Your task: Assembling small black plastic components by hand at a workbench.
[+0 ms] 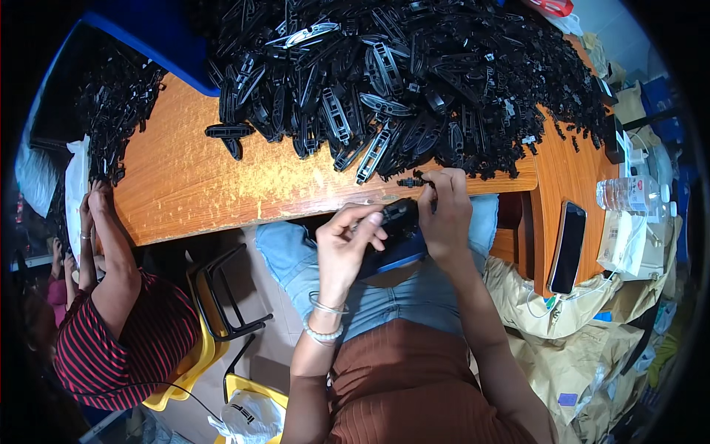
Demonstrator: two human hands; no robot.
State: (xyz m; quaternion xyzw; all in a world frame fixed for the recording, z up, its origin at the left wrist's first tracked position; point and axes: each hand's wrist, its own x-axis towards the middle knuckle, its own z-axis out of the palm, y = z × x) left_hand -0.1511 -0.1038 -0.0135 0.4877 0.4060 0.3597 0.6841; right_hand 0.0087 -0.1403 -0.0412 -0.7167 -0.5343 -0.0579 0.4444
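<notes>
Left hand (347, 235) and right hand (444, 214) pinch one black plastic clip (399, 213) between them at the desk (222, 185) edge; clip heap (414, 81) within reach.

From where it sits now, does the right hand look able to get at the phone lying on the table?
Probably yes. The right hand is busy pinching a small black part at the table edge, but the phone lies face up to its right, with nothing between them.
</notes>
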